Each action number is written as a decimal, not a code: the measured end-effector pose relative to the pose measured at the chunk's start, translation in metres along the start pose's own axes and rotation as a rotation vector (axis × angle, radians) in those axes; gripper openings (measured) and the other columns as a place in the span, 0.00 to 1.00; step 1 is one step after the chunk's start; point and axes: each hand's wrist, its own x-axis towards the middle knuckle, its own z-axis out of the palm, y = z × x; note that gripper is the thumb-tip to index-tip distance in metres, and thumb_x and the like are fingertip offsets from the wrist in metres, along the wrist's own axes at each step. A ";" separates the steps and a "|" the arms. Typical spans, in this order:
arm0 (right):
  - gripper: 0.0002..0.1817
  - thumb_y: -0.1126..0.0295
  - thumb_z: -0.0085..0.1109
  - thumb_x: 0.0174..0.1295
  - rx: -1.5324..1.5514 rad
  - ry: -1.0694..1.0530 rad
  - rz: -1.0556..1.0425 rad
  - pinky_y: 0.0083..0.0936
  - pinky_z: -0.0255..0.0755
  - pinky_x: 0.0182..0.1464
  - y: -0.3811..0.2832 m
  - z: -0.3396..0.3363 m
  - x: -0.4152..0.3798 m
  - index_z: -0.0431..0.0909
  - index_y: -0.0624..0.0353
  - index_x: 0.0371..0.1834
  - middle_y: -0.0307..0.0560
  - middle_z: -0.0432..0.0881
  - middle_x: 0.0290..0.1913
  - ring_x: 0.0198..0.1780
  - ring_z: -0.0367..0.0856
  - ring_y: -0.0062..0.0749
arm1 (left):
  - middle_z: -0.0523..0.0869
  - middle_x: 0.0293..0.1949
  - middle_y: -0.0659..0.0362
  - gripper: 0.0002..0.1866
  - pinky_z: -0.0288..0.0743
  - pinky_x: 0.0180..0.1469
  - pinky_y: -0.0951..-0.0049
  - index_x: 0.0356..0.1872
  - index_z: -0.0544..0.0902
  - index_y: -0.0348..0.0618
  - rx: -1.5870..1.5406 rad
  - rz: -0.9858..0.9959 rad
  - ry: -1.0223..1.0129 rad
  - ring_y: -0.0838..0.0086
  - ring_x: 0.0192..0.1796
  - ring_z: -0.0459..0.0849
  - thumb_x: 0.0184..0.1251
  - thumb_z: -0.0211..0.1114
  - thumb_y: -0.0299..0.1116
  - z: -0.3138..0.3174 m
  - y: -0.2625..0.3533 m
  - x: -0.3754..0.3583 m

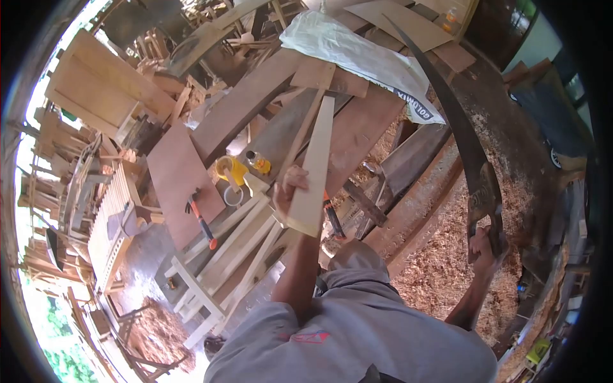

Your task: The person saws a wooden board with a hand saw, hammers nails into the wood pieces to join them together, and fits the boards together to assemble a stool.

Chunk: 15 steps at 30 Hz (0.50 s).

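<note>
My left hand (292, 189) is closed around the lower part of a pale wooden board (315, 163), which slants up and away over the workbench. Off to the right, my right hand (483, 246) grips the handle of a handsaw (456, 115), its long dark blade pointing up and to the left. The saw is apart from the board. Close to my left hand are a yellow container (231, 170) and a small bottle with a yellow label (258, 162). A hammer with an orange and black handle (202, 220) lies farther left. Another orange and black handle (332, 216) shows just right of the board.
A white sack (357, 51) lies across the boards at the far end. Several pale wooden strips (236, 239) are stacked at lower left, near a flat brown panel (182, 182). Wood shavings (440, 262) cover the floor at right. A wooden cabinet piece (105, 83) stands at upper left.
</note>
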 end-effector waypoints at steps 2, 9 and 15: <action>0.09 0.71 0.61 0.58 0.016 -0.054 0.005 0.19 0.57 0.18 0.001 0.007 0.009 0.74 0.64 0.28 0.35 0.65 0.13 0.15 0.65 0.17 | 0.80 0.42 0.54 0.26 0.66 0.60 0.61 0.29 0.77 0.38 -0.132 -0.081 0.151 0.61 0.51 0.75 0.71 0.44 0.52 0.015 0.008 -0.035; 0.05 0.74 0.58 0.62 0.176 -0.191 0.016 0.20 0.60 0.24 0.022 0.020 0.032 0.72 0.61 0.33 0.33 0.63 0.17 0.19 0.63 0.17 | 0.79 0.56 0.44 0.28 0.73 0.61 0.47 0.59 0.73 0.37 -0.739 -1.116 0.200 0.56 0.56 0.80 0.66 0.59 0.47 -0.035 0.050 -0.099; 0.05 0.74 0.53 0.67 0.288 -0.446 0.058 0.19 0.61 0.30 0.037 0.043 0.049 0.69 0.58 0.33 0.32 0.60 0.20 0.22 0.61 0.17 | 0.84 0.42 0.46 0.24 0.85 0.36 0.63 0.53 0.77 0.34 0.422 -1.301 0.124 0.61 0.36 0.87 0.65 0.65 0.44 -0.174 0.004 -0.176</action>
